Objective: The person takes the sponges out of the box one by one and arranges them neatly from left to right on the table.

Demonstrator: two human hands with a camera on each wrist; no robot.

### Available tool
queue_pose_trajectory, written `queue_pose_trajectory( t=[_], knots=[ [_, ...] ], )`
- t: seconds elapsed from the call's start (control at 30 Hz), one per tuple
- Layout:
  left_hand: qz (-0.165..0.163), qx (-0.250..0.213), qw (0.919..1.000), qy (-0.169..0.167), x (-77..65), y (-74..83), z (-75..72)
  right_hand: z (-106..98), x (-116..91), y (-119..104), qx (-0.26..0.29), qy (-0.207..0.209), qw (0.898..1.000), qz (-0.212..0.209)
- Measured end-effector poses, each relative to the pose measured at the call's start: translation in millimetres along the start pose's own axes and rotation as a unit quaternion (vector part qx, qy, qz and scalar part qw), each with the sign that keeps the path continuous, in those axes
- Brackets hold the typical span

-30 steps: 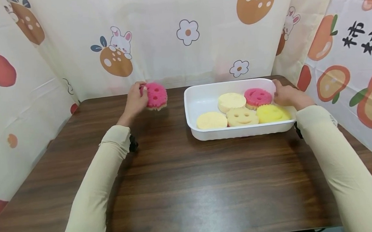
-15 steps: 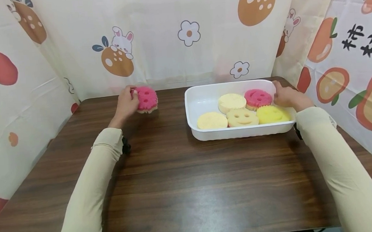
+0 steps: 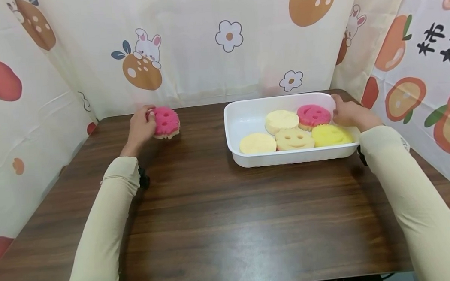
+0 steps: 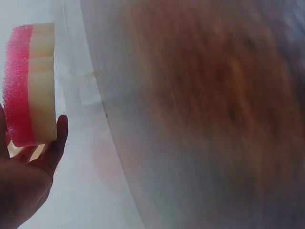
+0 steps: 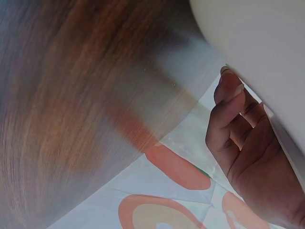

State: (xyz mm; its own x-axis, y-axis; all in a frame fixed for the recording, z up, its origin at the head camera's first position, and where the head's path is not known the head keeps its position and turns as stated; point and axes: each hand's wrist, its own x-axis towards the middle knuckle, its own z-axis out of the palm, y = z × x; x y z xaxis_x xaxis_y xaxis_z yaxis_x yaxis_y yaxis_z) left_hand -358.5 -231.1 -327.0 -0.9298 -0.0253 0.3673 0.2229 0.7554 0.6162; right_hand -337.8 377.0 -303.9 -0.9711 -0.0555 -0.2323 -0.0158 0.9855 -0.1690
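A pink-and-cream sponge (image 3: pixel 165 121) with a face cut into it is pinched between the thumb and fingers of my left hand (image 3: pixel 141 127), near the table's far edge. The left wrist view shows this sponge (image 4: pixel 35 86) edge-on, its pink layer against the cream one. At the right end of the white plastic tray (image 3: pixel 288 157), my right hand (image 3: pixel 351 113) grips the rim. Its curled fingers lie against the outer wall in the right wrist view; the thumb is hidden there. Inside the tray are a pink sponge (image 3: pixel 313 115), a yellow sponge (image 3: pixel 331 135) and several cream-topped ones (image 3: pixel 294 139).
The dark wooden table (image 3: pixel 215 227) runs up to a printed curtain (image 3: pixel 192 52) at the back. More printed cloth (image 3: pixel 419 90) hangs close by the tray on the right, and another cloth (image 3: pixel 27 139) borders the left side.
My left hand has carried the pink sponge leftward, away from the tray. The right hand stays on the tray's rim, and the tray keeps its place.
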Motion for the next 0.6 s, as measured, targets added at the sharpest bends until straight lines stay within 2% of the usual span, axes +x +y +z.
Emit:
queue_pose_trajectory(
  t=[0.6],
  knots=[
    [-0.02,0.027,0.9993,-0.019,-2.3,-9.4,-18.3,-1,-3,-1,0.004,0.008,1.0,-0.003]
  ],
)
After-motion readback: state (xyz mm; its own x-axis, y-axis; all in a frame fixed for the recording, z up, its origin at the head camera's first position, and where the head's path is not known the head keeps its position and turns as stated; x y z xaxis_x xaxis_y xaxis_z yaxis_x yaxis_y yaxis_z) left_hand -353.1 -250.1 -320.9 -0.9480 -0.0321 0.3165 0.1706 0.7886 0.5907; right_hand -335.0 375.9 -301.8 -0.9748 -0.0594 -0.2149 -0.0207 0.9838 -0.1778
